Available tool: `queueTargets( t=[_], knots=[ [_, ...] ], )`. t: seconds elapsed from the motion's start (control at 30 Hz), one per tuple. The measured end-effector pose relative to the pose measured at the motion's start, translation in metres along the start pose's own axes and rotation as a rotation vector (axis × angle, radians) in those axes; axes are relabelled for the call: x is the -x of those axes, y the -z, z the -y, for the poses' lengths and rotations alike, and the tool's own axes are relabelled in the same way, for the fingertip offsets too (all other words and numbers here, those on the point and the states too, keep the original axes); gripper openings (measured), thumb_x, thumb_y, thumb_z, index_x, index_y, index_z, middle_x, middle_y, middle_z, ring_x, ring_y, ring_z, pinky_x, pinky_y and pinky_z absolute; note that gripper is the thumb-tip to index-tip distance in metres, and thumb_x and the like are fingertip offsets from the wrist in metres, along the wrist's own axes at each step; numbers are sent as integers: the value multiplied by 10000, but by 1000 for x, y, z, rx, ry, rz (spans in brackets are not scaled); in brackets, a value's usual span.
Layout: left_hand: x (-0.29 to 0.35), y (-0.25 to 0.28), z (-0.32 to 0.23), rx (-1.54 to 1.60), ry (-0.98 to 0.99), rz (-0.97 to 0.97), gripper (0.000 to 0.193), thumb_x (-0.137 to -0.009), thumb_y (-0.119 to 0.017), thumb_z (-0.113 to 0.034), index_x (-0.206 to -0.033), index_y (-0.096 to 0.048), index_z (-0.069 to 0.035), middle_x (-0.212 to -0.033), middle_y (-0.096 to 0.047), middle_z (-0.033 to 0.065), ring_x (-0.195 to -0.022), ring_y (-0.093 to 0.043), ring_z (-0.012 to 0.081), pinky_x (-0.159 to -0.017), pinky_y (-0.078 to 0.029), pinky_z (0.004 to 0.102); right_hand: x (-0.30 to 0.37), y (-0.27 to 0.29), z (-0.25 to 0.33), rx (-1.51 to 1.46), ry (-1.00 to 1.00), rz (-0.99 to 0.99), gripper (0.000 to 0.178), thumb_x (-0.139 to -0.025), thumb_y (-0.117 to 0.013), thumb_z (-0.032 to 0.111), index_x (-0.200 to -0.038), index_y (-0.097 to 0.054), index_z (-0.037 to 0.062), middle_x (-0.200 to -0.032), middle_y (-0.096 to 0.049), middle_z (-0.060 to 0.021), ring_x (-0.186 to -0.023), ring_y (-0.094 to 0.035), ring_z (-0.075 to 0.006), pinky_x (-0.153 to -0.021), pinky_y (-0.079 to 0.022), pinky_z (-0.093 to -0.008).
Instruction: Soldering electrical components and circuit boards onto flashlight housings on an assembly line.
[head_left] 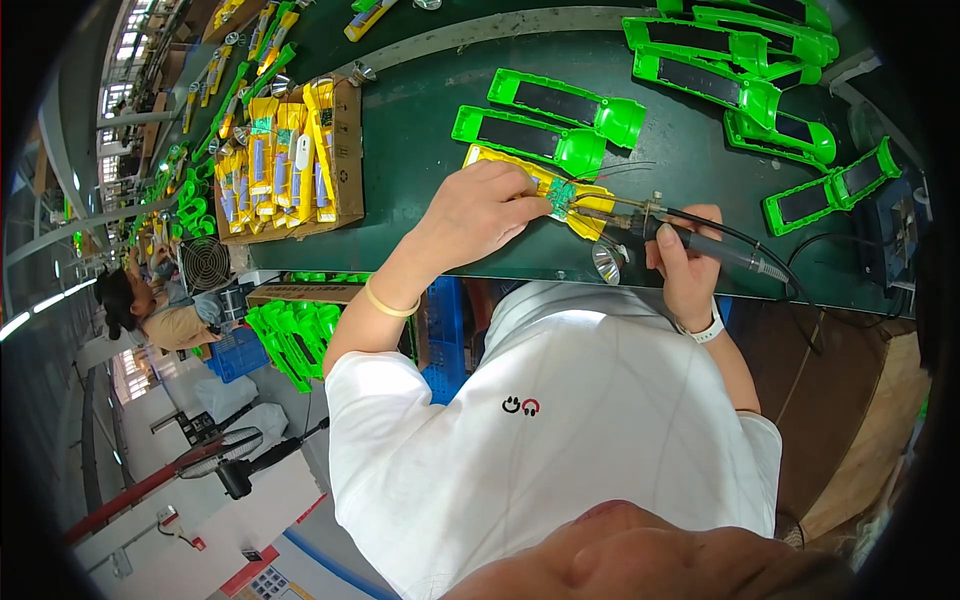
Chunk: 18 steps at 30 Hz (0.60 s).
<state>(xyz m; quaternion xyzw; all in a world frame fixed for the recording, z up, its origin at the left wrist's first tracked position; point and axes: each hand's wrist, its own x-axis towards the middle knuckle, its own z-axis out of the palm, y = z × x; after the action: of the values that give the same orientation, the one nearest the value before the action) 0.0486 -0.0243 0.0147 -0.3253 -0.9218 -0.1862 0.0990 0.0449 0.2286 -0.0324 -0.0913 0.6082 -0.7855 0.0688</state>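
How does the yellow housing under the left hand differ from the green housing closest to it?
Contents: the yellow housing shows a green circuit board; the green housing shows a dark panel.
Handling: the left hand covers part of the yellow housing; no hand is on the green housing.
Shared: both are elongated and lie on the dark green bench.

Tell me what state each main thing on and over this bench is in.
Yellow casing: open, circuit board exposed
Left grip: resting on the casing
Right grip: closed around the soldering iron
Soldering iron: tip near the circuit board; heat not visible
Reflector: lying near the bench edge
Cardboard box: open, filled with similar casings
Green shells: lying on the bench, black panels showing
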Motion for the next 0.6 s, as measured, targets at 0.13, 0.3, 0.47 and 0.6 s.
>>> queueTargets(
  t=[0.13,0.3,0.47,0.6],
  knots=[
    [2,-1,-2,-2,15,13,221,-624,-661,-71,-827,-614,-144,-783,-549,7,-781,-555,190,-612,-472,291,0,1,1,-8,-7,-42,207,-874,-537,149,-957,-368,61,-708,-449,-24,-480,-443,-80,-398,-308,-193],
    [-1,1,-4,-31,16,55,208,-633,-655,-69,-820,-605,-143,-781,-541,8,-797,-553,185,-601,-472,288,0,8,6,-130,-69,-94,226,-864,-555,106,-989,-376,50,-760,-490,-52,-527,-480,-92,-449,-384,-208],
    [-1,-2,-1,23,40,32,206,-630,-655,-60,-815,-597,-130,-786,-542,15,-795,-551,194,-609,-473,295,-3,12,11,-145,-42,-137,223,-872,-553,158,-977,-382,62,-695,-461,-22,-506,-472,-86,-417,-345,-193],
    [1,-3,-1,64,77,26,194,-644,-654,-60,-819,-596,-121,-796,-546,26,-799,-550,212,-636,-470,304,-1,8,9,-122,-48,-143,229,-875,-550,168,-982,-375,67,-708,-462,-30,-504,-473,-87,-409,-340,-195]
  ],
)
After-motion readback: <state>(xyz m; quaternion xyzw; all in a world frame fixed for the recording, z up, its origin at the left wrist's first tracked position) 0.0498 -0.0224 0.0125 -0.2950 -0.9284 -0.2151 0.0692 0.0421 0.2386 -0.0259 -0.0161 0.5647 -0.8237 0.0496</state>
